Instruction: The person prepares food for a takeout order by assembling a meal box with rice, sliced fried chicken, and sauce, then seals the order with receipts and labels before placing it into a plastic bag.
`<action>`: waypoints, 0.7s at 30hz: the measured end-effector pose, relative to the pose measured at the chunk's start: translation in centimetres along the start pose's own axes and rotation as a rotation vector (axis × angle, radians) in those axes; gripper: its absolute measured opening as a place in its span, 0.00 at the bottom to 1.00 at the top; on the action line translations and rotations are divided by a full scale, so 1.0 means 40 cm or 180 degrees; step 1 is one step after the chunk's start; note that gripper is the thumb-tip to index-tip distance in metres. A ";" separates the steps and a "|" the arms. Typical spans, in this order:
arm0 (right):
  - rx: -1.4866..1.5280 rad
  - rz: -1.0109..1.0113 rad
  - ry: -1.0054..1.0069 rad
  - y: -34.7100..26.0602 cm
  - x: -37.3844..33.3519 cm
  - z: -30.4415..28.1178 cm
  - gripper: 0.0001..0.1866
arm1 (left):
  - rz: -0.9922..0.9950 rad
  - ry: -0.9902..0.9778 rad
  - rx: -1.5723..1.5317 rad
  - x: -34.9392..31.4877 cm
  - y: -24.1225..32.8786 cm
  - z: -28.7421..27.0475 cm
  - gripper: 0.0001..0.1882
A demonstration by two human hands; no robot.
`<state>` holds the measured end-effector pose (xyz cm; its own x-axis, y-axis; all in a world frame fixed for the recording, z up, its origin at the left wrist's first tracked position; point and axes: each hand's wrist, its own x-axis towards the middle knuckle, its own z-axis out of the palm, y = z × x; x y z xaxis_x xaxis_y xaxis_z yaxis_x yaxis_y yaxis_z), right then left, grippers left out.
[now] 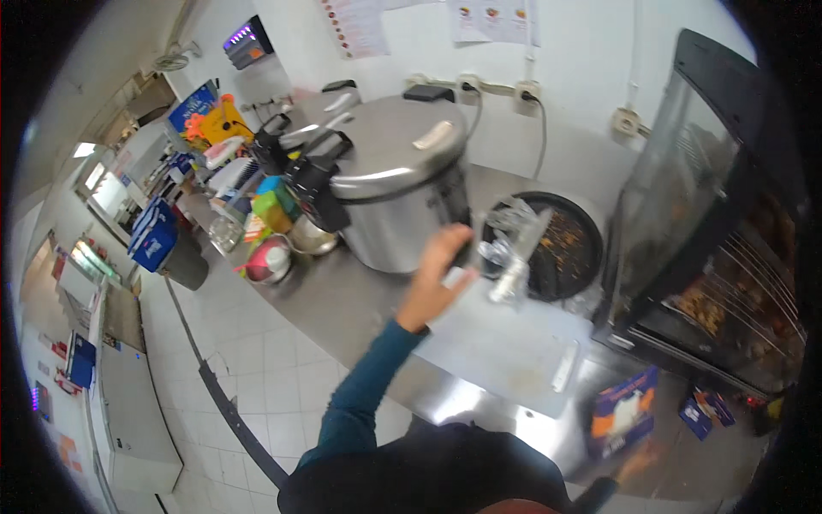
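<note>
Steady the box (622, 413) at lower right with the right hand (638, 461) — grip too blurred to judge — and let the spread, empty left hand (435, 281) clear the pot (385, 227) mid-frame.

I see a plain white wall (586, 128) along the far side, with printed white paper sheets (358, 26) near its top and square off-white sockets (627, 120) lower down. To the far left I spot a grey round-caged fan (171, 62) and a black boxy fixture (247, 43) with glowing purple strips. A stainless-steel counter (342, 295) runs from far left to near right, bright glare on its near part. On my feed's left I make out a pale square-tiled floor (287, 364) crossed by a long dark strip (229, 411), a low grey-white cabinet (137, 411), and farther off a bright opening (107, 195) near a lit rectangular ceiling panel (84, 150).
</note>
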<state>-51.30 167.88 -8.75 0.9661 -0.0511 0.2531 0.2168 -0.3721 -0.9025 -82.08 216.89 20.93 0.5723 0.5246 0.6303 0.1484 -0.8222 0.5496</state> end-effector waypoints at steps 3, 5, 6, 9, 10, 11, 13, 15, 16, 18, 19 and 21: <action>-0.0640 -0.0507 0.1769 -0.054 0.001 -0.129 0.16 | 0.0285 0.1164 0.0766 0.111 -0.176 -0.342 0.29; -0.0587 -0.0617 0.2340 -0.212 -0.088 -0.027 0.17 | 0.0203 0.1504 0.1611 0.160 -0.278 -0.542 0.33; -0.0693 -0.0753 0.2412 -0.252 -0.117 -0.006 0.17 | 0.0059 0.1171 0.1462 0.189 -0.355 -0.632 0.36; -0.0520 -0.1055 0.1967 -0.248 -0.228 0.084 0.16 | -0.1048 -0.1310 -0.1886 0.271 -0.458 -0.714 0.35; 0.0056 -0.1205 0.1858 -0.349 -0.284 0.206 0.15 | -0.0740 -0.1717 -0.2450 0.266 -0.516 -0.713 0.29; 0.0002 -0.1136 0.1685 -0.430 -0.327 0.286 0.15 | -0.0763 -0.1772 -0.2480 0.269 -0.547 -0.728 0.25; 0.0164 -0.1007 0.1319 -0.588 -0.399 0.403 0.14 | -0.0814 -0.1908 -0.2616 0.272 -0.576 -0.738 0.20; 0.0685 -0.1027 0.1041 -0.774 -0.437 0.496 0.13 | -0.1275 -0.1888 -0.2432 0.308 -0.560 -0.733 0.19; 0.0949 -0.1094 0.0889 -0.872 -0.449 0.540 0.13 | -0.1428 -0.1902 -0.2386 0.327 -0.550 -0.737 0.19; 0.1323 -0.1421 0.0397 -1.098 -0.491 0.616 0.10 | -0.0632 -0.1986 -0.2907 0.384 -0.538 -0.741 0.15; 0.1395 -0.1884 0.0019 -1.180 -0.495 0.637 0.09 | -0.0531 -0.1862 -0.3048 0.427 -0.524 -0.750 0.14; 0.1544 -0.2545 -0.0806 -1.339 -0.509 0.696 0.09 | -0.0016 -0.1779 -0.3070 0.538 -0.516 -0.803 0.15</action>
<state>-78.69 214.65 24.73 0.4974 0.2731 0.8234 0.8025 0.2156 -0.5563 -98.72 252.26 40.77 0.8920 0.1545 0.4248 -0.3980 -0.1770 0.9001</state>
